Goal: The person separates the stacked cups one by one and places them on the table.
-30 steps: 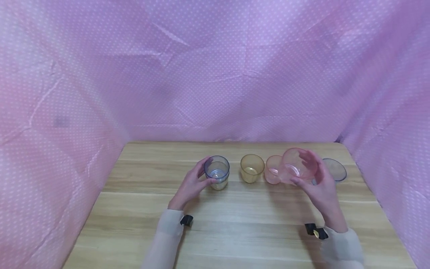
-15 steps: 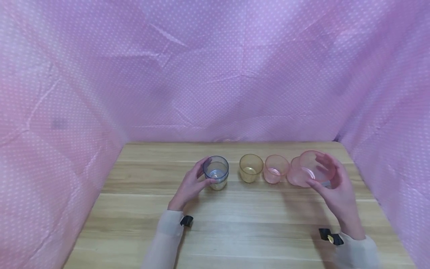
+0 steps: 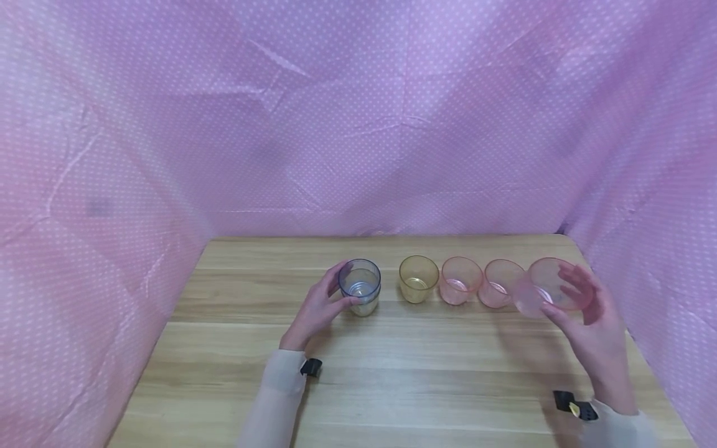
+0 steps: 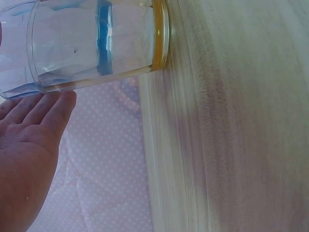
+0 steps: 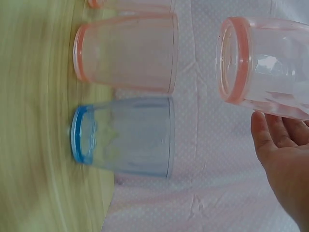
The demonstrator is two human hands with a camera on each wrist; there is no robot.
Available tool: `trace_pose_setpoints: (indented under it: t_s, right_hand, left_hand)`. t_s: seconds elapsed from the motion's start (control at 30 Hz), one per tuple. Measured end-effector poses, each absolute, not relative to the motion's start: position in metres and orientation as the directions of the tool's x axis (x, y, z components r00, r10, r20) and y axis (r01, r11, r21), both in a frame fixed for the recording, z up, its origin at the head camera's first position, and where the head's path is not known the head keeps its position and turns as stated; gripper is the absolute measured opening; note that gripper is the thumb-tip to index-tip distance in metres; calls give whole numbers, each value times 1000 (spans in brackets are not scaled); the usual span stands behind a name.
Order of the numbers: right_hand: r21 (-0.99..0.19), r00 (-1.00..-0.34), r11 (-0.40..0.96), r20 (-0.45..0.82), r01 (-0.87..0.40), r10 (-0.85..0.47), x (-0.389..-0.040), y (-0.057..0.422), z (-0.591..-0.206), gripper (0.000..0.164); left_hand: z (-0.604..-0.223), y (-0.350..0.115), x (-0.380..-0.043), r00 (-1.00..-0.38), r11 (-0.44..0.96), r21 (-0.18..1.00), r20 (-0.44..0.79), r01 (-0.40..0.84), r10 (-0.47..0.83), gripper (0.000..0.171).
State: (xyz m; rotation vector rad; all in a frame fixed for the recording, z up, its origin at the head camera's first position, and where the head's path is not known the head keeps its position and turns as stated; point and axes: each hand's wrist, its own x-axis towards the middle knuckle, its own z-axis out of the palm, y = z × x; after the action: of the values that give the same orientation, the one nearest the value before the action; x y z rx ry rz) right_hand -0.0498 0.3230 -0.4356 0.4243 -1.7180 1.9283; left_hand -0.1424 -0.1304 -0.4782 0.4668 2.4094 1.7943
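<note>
On the left, my left hand [image 3: 320,311] grips a clear blue cup [image 3: 360,287], thumb in front and fingers behind. That cup sits nested in a clear yellow cup [image 3: 366,309]; in the left wrist view the yellow base ring [image 4: 158,34] is at the tabletop. My right hand [image 3: 596,336] holds a clear pink cup [image 3: 534,302] upright, raised off the table at the right end of the row. In the right wrist view, a blue cup [image 5: 137,137] stands on the table below it; the held cup hides it in the head view.
A yellow cup [image 3: 418,280] and two pink cups, one in the middle [image 3: 460,281] and another pink cup [image 3: 500,285] to its right, stand upright in a row. Pink dotted cloth [image 3: 358,124] walls the wooden table [image 3: 392,379] at the back and sides.
My right hand has carried the pink cup rightward, past the standing pink cups to over the right end of the row. The left hand has stayed on the stacked cups.
</note>
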Motion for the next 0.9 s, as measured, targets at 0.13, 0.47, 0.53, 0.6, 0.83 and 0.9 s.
trace_pose_setpoints:
  t_s: [0.13, 0.47, 0.53, 0.6, 0.83, 0.9]
  right_hand:
    - [-820, -813, -70, 546, -568, 203, -46, 333, -439, 85]
    - [-830, -814, -59, 525, -554, 250, -41, 347, -439, 79]
    - [-855, -829, -30, 492, -517, 267, -40, 349, -438, 80]
    - [-874, -840, -9, 465, -487, 280, -38, 351, -438, 80]
    - [-874, -839, -23, 457, -485, 296, -35, 360, -445, 83]
    - [-873, -840, -45, 452, -486, 301, -34, 361, -447, 85]
  left_hand:
    - [-478, -129, -142, -952, 262, 951, 83, 164, 296, 80]
    - [-476, -127, -142, -960, 291, 948, 45, 129, 277, 81]
    - [-476, -128, -142, -959, 281, 949, 59, 140, 277, 80]
    - [-477, -130, -142, -956, 269, 950, 76, 156, 284, 79]
    - [-478, -131, -142, -947, 246, 953, 100, 180, 307, 79]
    - [-478, -131, -142, -947, 249, 952, 95, 176, 306, 80]
